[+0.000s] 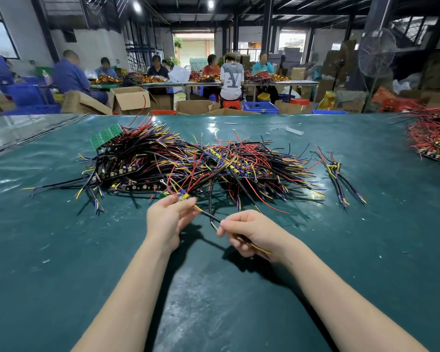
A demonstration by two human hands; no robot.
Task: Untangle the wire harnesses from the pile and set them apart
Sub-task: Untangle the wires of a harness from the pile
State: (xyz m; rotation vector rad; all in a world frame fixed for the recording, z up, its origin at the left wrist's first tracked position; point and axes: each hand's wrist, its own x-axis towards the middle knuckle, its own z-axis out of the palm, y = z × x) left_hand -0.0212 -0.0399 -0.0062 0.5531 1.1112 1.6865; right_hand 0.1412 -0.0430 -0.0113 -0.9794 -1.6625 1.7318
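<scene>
- While both bare hands work over the green table (61,250), one large pile of wire harnesses (188,161) lies just beyond them, near the table's middle.
- One harness (208,215) is being held at the pile's near edge: the left hand (167,219) has its fingertips pinched shut on the connector end, where yellow and blue pieces show, and the right hand (252,232) is curled closed around the black sheathed stretch, with yellow and purple wire ends poking out below the palm.
- That harness runs taut between the two hands; its far wires are still mixed into the pile.
- One small separated bundle (338,179) lies well apart to the right of the pile.
- One more heap of red-wired harnesses (432,135) sits at the far right and is cut off by the frame edge.
- One green circuit board (106,135) sticks up at the pile's far left corner; dark strips carrying round components lie under the near left side.
- How many harnesses the pile holds cannot be counted, the wires overlapping too thickly.
- Seven or so seated people (231,77) show at tables behind, blurred; the leftmost is cut off.
- One standing fan (376,54) is at the right rear, beside stacked cartons.
</scene>
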